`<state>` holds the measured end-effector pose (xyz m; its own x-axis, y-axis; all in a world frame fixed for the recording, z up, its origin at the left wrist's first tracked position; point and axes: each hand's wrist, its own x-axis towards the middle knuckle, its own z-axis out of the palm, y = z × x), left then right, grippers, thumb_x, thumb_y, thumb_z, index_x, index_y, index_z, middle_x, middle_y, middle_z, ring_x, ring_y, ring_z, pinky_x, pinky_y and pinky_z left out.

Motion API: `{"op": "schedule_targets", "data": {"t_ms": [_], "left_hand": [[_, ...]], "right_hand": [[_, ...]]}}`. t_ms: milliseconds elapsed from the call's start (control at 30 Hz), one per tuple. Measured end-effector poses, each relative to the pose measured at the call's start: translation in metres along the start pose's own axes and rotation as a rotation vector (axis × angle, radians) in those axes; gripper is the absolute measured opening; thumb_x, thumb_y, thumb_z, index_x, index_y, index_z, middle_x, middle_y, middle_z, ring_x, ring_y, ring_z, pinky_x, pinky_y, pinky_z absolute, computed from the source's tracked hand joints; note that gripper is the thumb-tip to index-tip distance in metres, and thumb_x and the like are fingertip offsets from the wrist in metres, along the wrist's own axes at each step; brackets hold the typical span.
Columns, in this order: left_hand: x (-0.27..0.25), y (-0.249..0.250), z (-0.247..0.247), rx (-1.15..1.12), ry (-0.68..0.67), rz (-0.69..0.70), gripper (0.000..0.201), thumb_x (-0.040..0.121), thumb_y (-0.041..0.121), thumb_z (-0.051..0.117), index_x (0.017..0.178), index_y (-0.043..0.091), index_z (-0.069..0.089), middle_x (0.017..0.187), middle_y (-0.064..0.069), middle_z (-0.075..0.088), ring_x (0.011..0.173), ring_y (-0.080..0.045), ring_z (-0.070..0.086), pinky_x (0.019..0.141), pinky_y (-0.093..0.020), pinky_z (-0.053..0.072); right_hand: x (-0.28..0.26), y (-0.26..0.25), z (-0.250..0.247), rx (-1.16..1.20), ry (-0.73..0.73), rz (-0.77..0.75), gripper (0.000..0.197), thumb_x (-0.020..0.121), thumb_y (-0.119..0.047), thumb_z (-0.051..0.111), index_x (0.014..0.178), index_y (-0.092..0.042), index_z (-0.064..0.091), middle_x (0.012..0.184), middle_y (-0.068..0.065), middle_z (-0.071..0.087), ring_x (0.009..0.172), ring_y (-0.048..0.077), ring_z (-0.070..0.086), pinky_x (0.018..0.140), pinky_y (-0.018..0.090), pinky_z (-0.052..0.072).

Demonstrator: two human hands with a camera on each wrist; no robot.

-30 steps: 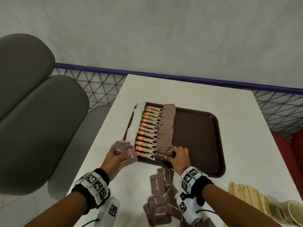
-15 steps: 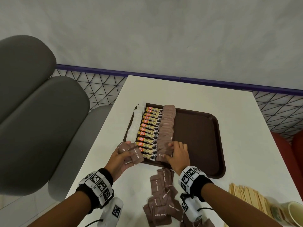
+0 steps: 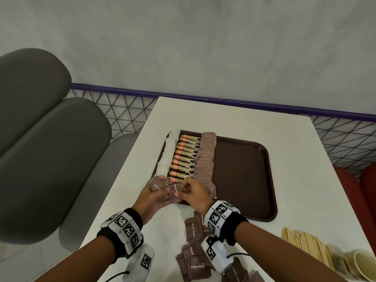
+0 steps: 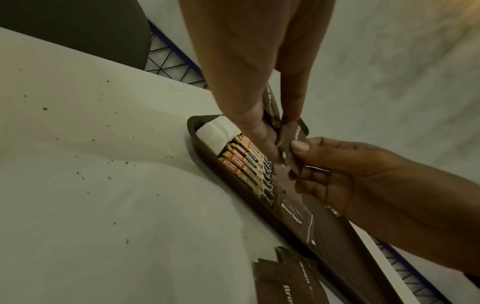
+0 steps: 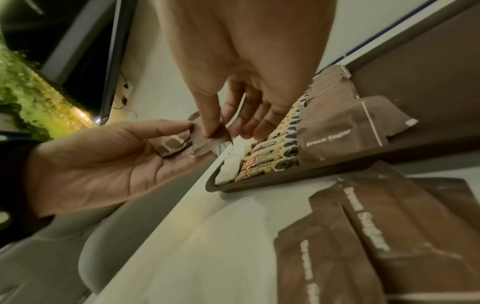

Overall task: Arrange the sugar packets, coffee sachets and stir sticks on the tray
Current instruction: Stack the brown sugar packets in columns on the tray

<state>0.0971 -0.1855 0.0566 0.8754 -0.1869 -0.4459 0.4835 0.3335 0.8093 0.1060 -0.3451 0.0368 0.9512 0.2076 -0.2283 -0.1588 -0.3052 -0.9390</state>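
Observation:
A brown tray [image 3: 240, 176] holds three columns along its left part: white sugar packets [image 3: 167, 155], coffee sachets [image 3: 186, 157] and brown sugar packets [image 3: 205, 159]. Over the tray's near left corner my left hand [image 3: 160, 191] holds a small bunch of brown sugar packets [image 3: 155, 185]. My right hand [image 3: 183, 189] meets it and pinches one packet [image 3: 174, 189] of that bunch between thumb and forefinger, as the left wrist view shows at the packet [image 4: 289, 148]. Wooden stir sticks [image 3: 303, 243] lie on the table at the near right.
Loose brown sugar packets [image 3: 192, 231] are scattered on the white table under my right wrist. A paper cup [image 3: 362, 263] lies at the near right corner. A grey padded seat [image 3: 50, 149] stands left of the table. The tray's right half is bare.
My right hand left the near end of the brown sugar column and moved left to the bunch. My left hand shifted right and forward to meet it.

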Motion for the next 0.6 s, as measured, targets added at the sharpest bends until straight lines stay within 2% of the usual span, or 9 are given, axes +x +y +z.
{"op": "schedule_targets", "data": {"t_ms": [100,167,233,300,400,467,533,600], "left_hand": [[0.000,0.002,-0.001,0.043,0.009,0.006,0.036,0.086,-0.011,0.053,0.110,0.016,0.049,0.089,-0.004,0.074,0.077,-0.020,0.072,0.063,-0.027,0.057],[-0.001,0.003,0.000,0.071,0.012,0.017,0.041,0.079,-0.009,0.063,0.109,0.016,0.050,0.095,-0.008,0.072,0.080,-0.020,0.071,0.067,-0.029,0.058],[-0.001,0.003,0.001,0.081,0.011,0.007,0.044,0.070,-0.003,0.069,0.106,0.016,0.052,0.095,-0.008,0.072,0.082,-0.023,0.071,0.071,-0.032,0.059],[0.000,0.002,0.001,0.054,0.019,-0.014,0.040,0.078,-0.007,0.066,0.109,0.015,0.052,0.096,-0.013,0.072,0.086,-0.028,0.071,0.073,-0.034,0.059],[0.001,0.002,-0.002,-0.007,0.038,-0.051,0.033,0.090,0.000,0.053,0.119,0.015,0.048,0.110,-0.023,0.066,0.097,-0.035,0.068,0.078,-0.038,0.057],[0.002,0.001,-0.007,-0.057,0.065,-0.079,0.028,0.094,0.006,0.049,0.121,0.013,0.048,0.116,-0.024,0.063,0.102,-0.037,0.065,0.083,-0.041,0.054],[0.002,0.002,-0.011,-0.096,0.092,-0.099,0.027,0.096,0.010,0.046,0.123,0.009,0.050,0.119,-0.022,0.061,0.106,-0.039,0.062,0.085,-0.043,0.052],[0.002,0.001,-0.013,-0.094,0.101,-0.104,0.027,0.097,0.010,0.045,0.123,0.008,0.051,0.120,-0.019,0.060,0.105,-0.038,0.062,0.083,-0.043,0.054]], "right_hand": [[0.004,-0.002,-0.004,0.111,-0.005,0.056,0.031,0.080,0.000,0.066,0.073,-0.019,0.042,0.072,-0.003,0.049,0.066,0.009,0.048,0.062,0.021,0.045],[0.004,-0.005,-0.006,0.246,-0.040,0.117,0.028,0.081,0.004,0.064,0.078,-0.015,0.044,0.081,0.004,0.053,0.066,0.013,0.055,0.054,0.020,0.051],[0.004,-0.007,-0.012,0.304,-0.050,0.154,0.025,0.080,0.005,0.063,0.083,-0.014,0.047,0.088,0.008,0.054,0.068,0.016,0.058,0.049,0.019,0.052],[0.005,-0.007,-0.020,0.284,-0.024,0.156,0.026,0.080,0.006,0.063,0.088,-0.016,0.049,0.089,0.008,0.054,0.068,0.017,0.058,0.048,0.021,0.050],[0.007,-0.002,-0.042,0.095,0.081,0.128,0.033,0.080,0.006,0.063,0.084,-0.024,0.050,0.093,0.008,0.056,0.073,0.013,0.056,0.048,0.017,0.048],[0.003,0.002,-0.059,-0.106,0.127,0.097,0.035,0.079,0.002,0.064,0.079,-0.028,0.047,0.086,-0.004,0.056,0.072,0.007,0.055,0.052,0.013,0.046],[-0.002,0.006,-0.073,-0.308,0.108,0.087,0.036,0.080,0.000,0.064,0.077,-0.029,0.042,0.084,-0.010,0.056,0.074,0.008,0.056,0.060,0.014,0.046],[-0.006,0.010,-0.080,-0.428,-0.003,0.120,0.038,0.079,0.000,0.063,0.079,-0.028,0.039,0.083,-0.009,0.055,0.072,0.008,0.056,0.059,0.015,0.043]]}}
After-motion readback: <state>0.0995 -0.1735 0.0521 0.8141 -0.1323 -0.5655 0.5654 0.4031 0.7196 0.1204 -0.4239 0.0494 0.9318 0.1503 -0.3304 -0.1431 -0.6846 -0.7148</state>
